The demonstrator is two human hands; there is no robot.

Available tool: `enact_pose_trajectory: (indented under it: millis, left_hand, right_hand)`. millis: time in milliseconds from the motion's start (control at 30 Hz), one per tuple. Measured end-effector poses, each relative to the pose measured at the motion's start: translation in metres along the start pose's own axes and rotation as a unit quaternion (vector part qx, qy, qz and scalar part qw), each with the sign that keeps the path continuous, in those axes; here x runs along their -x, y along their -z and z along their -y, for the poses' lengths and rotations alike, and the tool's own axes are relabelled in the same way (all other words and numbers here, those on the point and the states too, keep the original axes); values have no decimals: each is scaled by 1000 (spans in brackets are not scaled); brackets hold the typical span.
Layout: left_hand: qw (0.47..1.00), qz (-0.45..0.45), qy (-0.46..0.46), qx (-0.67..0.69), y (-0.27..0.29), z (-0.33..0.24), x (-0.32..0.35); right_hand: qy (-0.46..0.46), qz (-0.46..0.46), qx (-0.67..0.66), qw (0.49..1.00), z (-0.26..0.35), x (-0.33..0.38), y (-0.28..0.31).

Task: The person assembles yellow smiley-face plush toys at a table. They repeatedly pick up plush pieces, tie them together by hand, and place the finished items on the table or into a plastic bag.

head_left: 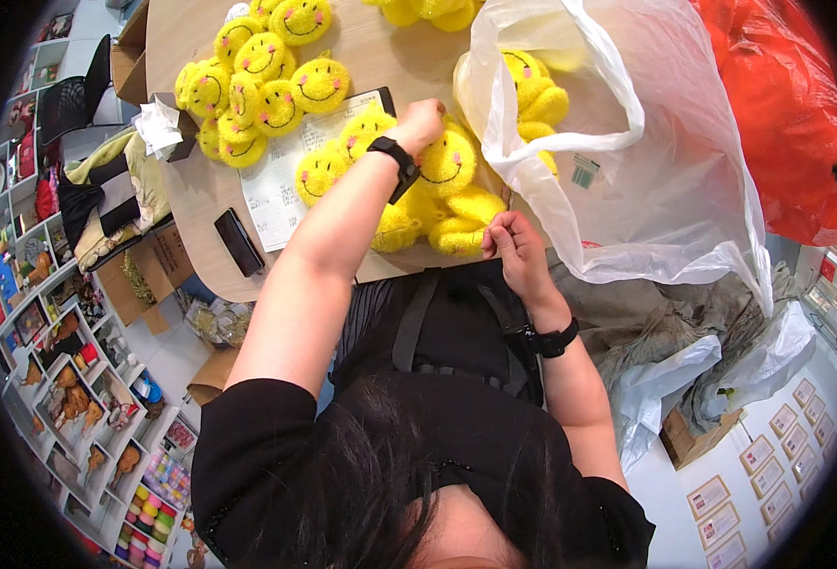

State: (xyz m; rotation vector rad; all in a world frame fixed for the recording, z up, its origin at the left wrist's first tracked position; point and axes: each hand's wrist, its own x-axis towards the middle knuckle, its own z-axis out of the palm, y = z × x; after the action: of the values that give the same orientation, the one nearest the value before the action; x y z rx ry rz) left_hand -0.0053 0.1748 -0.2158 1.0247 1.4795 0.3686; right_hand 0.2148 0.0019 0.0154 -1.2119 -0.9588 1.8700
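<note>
Fuzzy yellow smiley plushies lie in a pile in front of me, one of them a round smiling plush [449,163] between my hands. My left hand [421,123] is closed at the far side of this pile, its fingers curled; what they hold is hidden. At the near right edge, my right hand [516,248] is closed in a pinch against a yellow plush [461,228]. Whatever sits between its fingertips is too small to make out. Under the pile is a clipboard with a written sheet [271,194], partly covered.
More smiley plushies [265,57] are heaped at the far left of the wooden table [186,204]. A black phone [238,242] lies near its left edge. To the right, a white plastic bag [665,180] holds yellow plushies; a red bag [779,114] stands beyond it.
</note>
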Motion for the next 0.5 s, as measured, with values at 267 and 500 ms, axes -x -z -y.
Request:
enact_pose_trajectory:
  millis: [267, 500]
  left_hand:
    - [996, -27, -78, 30, -11, 17, -24]
    - [954, -137, -228, -137, 23, -89, 99]
  right_hand:
    - [0, 2, 7, 1000, -2, 5, 4]
    - [10, -17, -8, 1000, 0, 0, 5]
